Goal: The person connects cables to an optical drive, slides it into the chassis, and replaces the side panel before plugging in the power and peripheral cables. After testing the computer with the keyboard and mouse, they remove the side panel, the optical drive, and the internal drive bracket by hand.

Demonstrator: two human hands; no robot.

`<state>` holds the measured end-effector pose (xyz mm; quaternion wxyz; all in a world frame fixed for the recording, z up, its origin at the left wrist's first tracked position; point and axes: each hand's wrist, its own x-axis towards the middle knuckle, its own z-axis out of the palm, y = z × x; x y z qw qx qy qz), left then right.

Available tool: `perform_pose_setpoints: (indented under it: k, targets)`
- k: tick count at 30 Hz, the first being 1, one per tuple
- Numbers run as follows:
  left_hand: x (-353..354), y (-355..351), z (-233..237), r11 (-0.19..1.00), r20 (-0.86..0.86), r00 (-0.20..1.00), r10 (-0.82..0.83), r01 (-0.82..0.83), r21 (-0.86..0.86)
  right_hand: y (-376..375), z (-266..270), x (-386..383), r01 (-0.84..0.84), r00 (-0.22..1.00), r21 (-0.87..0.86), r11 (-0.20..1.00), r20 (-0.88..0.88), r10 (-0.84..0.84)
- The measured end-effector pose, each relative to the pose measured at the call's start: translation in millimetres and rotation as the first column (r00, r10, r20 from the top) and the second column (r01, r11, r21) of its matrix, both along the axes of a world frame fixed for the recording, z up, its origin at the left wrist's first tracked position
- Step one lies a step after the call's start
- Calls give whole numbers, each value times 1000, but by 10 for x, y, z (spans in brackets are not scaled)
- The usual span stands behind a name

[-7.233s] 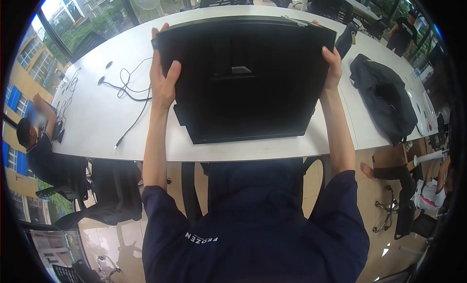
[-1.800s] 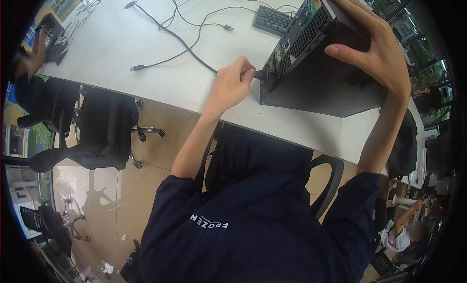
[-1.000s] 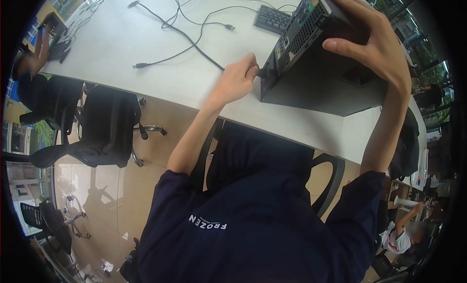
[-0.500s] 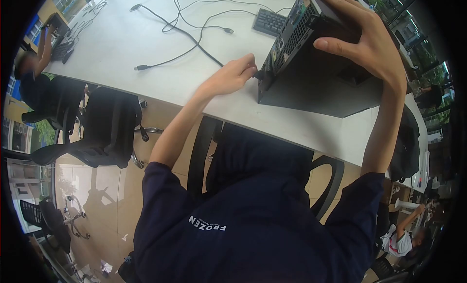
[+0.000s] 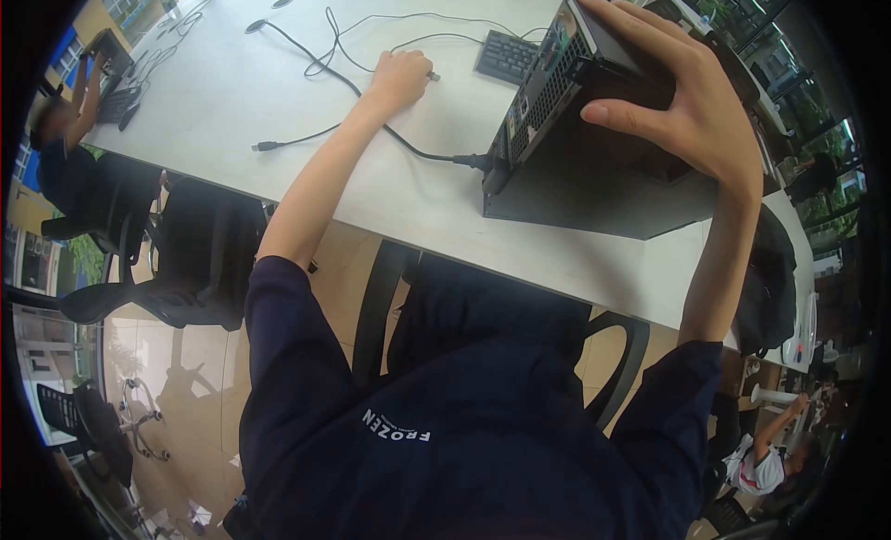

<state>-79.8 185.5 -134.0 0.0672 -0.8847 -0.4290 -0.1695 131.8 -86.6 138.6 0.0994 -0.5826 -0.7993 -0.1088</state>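
Note:
A black computer tower [image 5: 580,173] stands tilted on the white table, its ported back panel facing left. My right hand [image 5: 691,108] grips its upper part, fingers over the top edge and thumb against the side. A black power cord [image 5: 418,150] has its plug in the tower's back panel. Left of the tower, my left hand [image 5: 401,81] is closed around a thin USB cable, whose plug [image 5: 433,76] pokes out past the fingers. Another USB plug [image 5: 269,146] lies on the table nearer the front edge.
A black keyboard [image 5: 504,57] lies behind the tower. The power cord comes out of a round table grommet [image 5: 255,26]. A dark bag [image 5: 768,275] is at the right. At far left another person's hands are by a keyboard [image 5: 116,99]; office chairs [image 5: 204,252] stand below.
My left hand has let go of the power cord's plug at the tower and moved up and left, closing on the USB cable. My right hand still holds the tower, which has shifted slightly.

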Motion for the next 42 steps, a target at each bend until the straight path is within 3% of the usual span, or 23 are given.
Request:
perform_pose_setpoints:
  k: [5,8,9,10,12,14,16,18,19,20,21,22,24,27,30,31,33,34,36,37,39,42]
  targets:
    - [-76,-93,114,978,-17,978,-208,208,-13,-128,1,-253,48,998,41,998,-43,-46]
    - [-72,-392,240,945,121,946,-301,312,-92,-168,-21,-336,41,999,72,997,-27,-40]
    - [-80,-551,329,854,336,881,-333,433,-288,-184,-25,-370,40,999,106,994,1,-41]
    - [-92,-726,411,701,541,787,-298,565,-436,-187,-28,-379,39,999,102,994,3,-39]
    - [-112,-957,496,680,580,776,-250,567,-466,-187,-28,-388,30,999,113,993,6,-31]
    - [-137,-1161,583,662,698,715,-35,540,-520,-183,9,-397,25,999,81,996,-24,-23]
    - [-165,-1416,773,673,709,703,-65,555,-489,-95,9,-64,16,998,49,999,-55,-13]
    - [-123,-1563,844,684,718,689,-98,571,-454,273,-115,899,-186,937,-56,981,-309,160]
    - [-89,-1608,853,746,734,661,-157,567,-351,475,-251,919,-188,938,-57,981,-307,162]
    - [-62,-1630,860,796,742,634,-217,555,-241,667,-399,894,96,995,20,995,3,-96]
    - [-37,-1636,866,797,743,634,-216,554,-241,763,-475,815,334,884,178,925,280,-374]
    - [-12,-1638,873,804,765,608,-214,554,-216,527,-365,456,334,884,179,925,280,-374]
    - [23,-1640,894,809,785,581,-214,556,-191,-183,-33,-383,-3,1000,117,993,13,2]
    - [51,-1650,928,824,765,618,-180,520,-226,-6,-8,-41,10,1000,4,1000,-8,-10]
    - [65,-1636,932,821,770,604,-207,535,-199,-130,-20,-306,45,999,76,996,-19,-43]
    - [67,-1617,936,821,760,608,-230,540,-183,44,-125,24,47,999,76,996,-21,-45]
    - [74,-1616,916,821,748,614,-253,545,-171,535,-438,957,-166,970,168,972,-148,191]
    - [85,-1620,881,825,765,590,-256,546,-146,527,-430,908,-166,970,169,972,-150,192]
    - [110,-1625,845,827,782,565,-265,550,-117,498,-396,783,-148,989,196,969,54,140]
    - [113,-1644,824,828,793,548,-265,551,-104,341,-309,483,-146,989,194,970,53,138]
    - [111,-1646,798,831,805,532,-264,549,-90,-100,-48,-235,13,999,84,996,-40,-10]
    - [94,-1620,818,822,803,541,-248,556,-121,-199,43,-280,-112,985,38,993,-131,116]
